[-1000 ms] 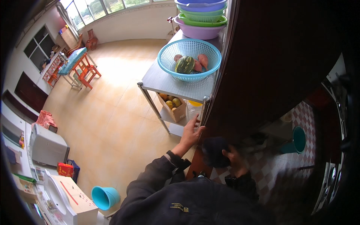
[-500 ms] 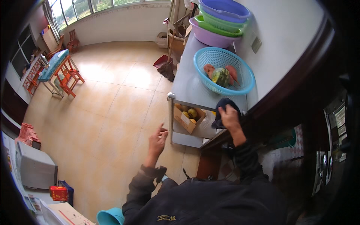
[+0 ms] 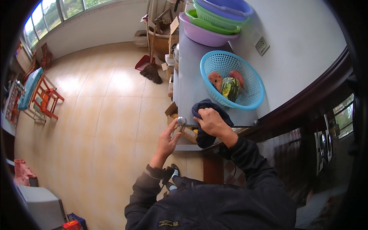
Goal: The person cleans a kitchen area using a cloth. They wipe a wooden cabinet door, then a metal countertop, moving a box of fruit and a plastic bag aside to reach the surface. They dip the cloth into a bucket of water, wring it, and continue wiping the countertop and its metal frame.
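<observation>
A dark blue cloth [image 3: 211,105] lies bunched over the front edge of the grey shelf top [image 3: 188,84], one end hanging down. My right hand [image 3: 214,123] presses on it with bent fingers and grips it. At the shelf's front left corner stands a post with a round silver knob [image 3: 181,121]. Beside that post is my left hand [image 3: 166,141], thumb and fingers apart; whether it touches the metal is hard to tell. Just beyond the cloth sits a light blue basket [image 3: 253,76] holding a cut green-striped squash [image 3: 230,88] and reddish sweet potatoes [image 3: 215,79].
Stacked basins [image 3: 209,36] in purple, green and pink fill the shelf's far end. Below the top, a cardboard box [image 3: 189,134] is partly hidden. A broom [image 3: 151,73] and red dustpan [image 3: 143,63] stand on the tiled floor. Chairs and a table [image 3: 32,88] are far left.
My right hand has carried the cloth left and onto the shelf's front edge. My left hand has come up beside the corner knob. The view has shifted toward the shelf.
</observation>
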Demonstrator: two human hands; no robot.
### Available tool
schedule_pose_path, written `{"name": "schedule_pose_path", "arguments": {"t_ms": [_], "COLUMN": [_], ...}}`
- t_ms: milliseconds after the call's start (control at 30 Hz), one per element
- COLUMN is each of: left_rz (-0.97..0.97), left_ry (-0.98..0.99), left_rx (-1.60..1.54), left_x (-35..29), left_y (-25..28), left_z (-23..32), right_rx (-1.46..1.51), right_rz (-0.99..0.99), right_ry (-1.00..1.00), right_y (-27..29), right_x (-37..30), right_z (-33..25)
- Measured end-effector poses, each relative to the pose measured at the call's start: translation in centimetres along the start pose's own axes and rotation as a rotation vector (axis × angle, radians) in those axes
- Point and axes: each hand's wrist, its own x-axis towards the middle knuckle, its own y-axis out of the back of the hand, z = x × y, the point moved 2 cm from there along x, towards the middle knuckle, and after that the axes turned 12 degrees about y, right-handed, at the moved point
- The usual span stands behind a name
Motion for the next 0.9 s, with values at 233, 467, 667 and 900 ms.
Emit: {"name": "schedule_pose_path", "arguments": {"t_ms": [233,467,667,900], "left_rz": [-0.163,-0.415,-0.782,-1.094], "left_ry": [0.01,-0.109,-0.177,-0.277], "left_rx": [0.004,0.093,0.065,0.028], "left_x": [2.0,5.3,8.5,11.1], "left_y": [2.2,4.4,6.0,6.9], "left_z": [0.2,1.2,0.2,-0.9], "right_rx": [0.256,0.323,0.297,0.234], "right_rz": [0.023,0.004,0.013,-0.101], "right_ry": [0.034,-0.027,-0.172,-0.522], "right_y": [-0.5,-1.3,-2.1,-2.8], "right_x": [3.5,6.1,9.4,16.0], "right_z": [1.0,1.2,1.7,3.4]}}
